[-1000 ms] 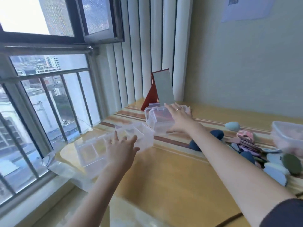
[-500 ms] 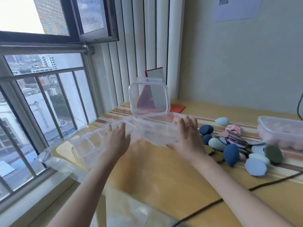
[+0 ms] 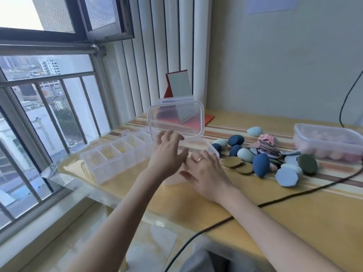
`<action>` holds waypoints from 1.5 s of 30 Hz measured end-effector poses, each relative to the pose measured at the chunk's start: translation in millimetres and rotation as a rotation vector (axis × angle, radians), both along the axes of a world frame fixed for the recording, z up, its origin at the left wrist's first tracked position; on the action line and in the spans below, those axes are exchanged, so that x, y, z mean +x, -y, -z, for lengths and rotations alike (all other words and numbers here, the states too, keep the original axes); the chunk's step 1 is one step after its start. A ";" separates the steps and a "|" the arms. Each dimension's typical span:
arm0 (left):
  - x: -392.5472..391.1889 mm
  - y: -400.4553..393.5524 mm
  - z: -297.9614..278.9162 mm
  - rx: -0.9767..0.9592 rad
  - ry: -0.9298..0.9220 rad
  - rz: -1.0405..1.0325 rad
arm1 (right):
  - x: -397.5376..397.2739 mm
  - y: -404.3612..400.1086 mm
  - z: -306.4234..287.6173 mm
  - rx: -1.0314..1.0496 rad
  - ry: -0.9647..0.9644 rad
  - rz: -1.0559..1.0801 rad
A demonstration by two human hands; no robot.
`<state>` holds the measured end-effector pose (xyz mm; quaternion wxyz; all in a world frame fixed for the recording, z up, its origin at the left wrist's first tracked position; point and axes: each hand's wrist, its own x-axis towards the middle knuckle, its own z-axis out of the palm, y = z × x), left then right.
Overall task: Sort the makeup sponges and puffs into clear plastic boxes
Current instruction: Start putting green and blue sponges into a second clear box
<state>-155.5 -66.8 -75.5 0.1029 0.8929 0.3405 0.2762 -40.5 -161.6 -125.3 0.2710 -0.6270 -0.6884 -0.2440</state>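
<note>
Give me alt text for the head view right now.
Both hands reach to an open clear plastic box with its hinged lid upright: left hand open near the lid, right hand open at the box's front. A divided organizer lies left; loose sponges and puffs lie right.

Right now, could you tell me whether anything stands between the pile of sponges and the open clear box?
Nothing visible does. The pile of coloured sponges and puffs lies right beside the open clear plastic box, whose lid stands upright behind it; the right hand covers its near edge.
</note>
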 end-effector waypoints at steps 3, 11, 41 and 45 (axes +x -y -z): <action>14.3 -9.6 -6.6 -0.156 -0.347 -0.059 | 18.0 9.0 -12.5 0.121 -0.302 -0.103; 64.0 1.2 -28.5 0.039 -0.108 0.288 | 102.0 17.9 -21.3 -0.357 -0.312 0.827; 172.7 -10.5 -12.9 0.000 -0.055 0.035 | 132.7 6.1 -32.3 0.214 -1.125 0.211; 163.3 0.2 -22.8 -0.199 0.506 0.203 | 129.3 6.6 -34.1 0.252 -1.254 0.163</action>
